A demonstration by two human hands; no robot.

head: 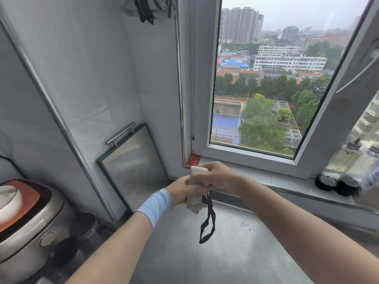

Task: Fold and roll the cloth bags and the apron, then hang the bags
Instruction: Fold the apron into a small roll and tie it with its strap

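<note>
Two hands hold one rolled cream cloth bag (193,201) upright above the steel bench (235,255), near the window corner. The right hand (218,175) is curled round its upper end; the left hand (180,191) grips the lower part. The bag's black strap (209,224) hangs down in a loop, clear of the bench. Another cloth bag (147,5) hangs on the wall above. A rice cooker (26,222) stands at the left with its lid closed. Blurred jars (328,181) sit on the sill, contents unreadable.
</note>
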